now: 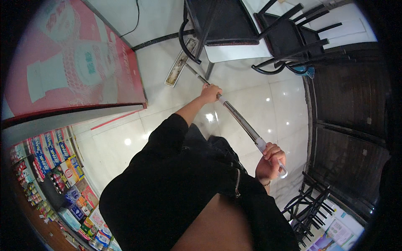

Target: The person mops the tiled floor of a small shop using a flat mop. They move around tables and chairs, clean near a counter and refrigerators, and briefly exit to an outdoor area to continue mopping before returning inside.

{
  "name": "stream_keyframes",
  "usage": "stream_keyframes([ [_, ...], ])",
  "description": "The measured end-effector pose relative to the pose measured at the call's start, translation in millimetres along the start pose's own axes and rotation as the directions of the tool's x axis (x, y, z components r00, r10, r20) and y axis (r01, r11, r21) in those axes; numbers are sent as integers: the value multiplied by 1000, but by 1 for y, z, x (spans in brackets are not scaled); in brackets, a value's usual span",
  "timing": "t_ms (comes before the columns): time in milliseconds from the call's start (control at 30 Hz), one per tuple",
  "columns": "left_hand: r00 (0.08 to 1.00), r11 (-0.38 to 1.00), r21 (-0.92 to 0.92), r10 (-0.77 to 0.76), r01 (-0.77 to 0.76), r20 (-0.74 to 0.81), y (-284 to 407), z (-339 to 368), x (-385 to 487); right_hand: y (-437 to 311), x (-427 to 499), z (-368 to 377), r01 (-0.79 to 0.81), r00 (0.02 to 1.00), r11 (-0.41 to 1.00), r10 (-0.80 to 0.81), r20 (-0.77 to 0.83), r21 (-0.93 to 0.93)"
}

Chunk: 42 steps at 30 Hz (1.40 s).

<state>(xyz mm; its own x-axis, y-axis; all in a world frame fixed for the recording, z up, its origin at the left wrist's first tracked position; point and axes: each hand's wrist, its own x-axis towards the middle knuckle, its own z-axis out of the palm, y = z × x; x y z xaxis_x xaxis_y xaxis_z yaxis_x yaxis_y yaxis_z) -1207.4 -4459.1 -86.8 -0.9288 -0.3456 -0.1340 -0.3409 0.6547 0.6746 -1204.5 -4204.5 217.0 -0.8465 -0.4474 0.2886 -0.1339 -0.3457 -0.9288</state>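
Note:
My left hand (211, 93) is closed around the metal pole of a flat mop (235, 115), partway down its length. Nearer my body on the right, my right hand (270, 161) grips the white handle end, with the hooked tip sticking out below the fingers. The flat mop head (176, 70) lies on the pale tiled floor (245, 91), its far end beside a black chair leg and partly hidden by it. Its upper face looks brown and dirty.
Black chairs (229, 22) rest on a white table (238, 52) ahead. A pink printed counter (125, 75) stands at left, above a shelf of packaged goods (50, 150). Dark panels (348, 100) line the right, with stacked black chairs (307, 207) at lower right. A cable (137, 18) hangs ahead.

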Motion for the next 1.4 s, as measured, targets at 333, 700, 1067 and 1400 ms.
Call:
stream_keyframes([
  [333,999,999,-16,-46,46,18,87,107,16,-10,26,-169,-71,998,989,70,9,132],
  [700,707,934,-281,351,-220,613,359,296,11,-171,51,-438,-221,901,936,304,-311,274],
  [1067,783,931,-335,316,-147,535,462,251,55,-238,106,-467,17,1000,997,-16,-12,74],
  [1400,980,894,-412,117,-176,-164,348,212,174,-119,207,-467,45,763,990,-122,635,136],
])
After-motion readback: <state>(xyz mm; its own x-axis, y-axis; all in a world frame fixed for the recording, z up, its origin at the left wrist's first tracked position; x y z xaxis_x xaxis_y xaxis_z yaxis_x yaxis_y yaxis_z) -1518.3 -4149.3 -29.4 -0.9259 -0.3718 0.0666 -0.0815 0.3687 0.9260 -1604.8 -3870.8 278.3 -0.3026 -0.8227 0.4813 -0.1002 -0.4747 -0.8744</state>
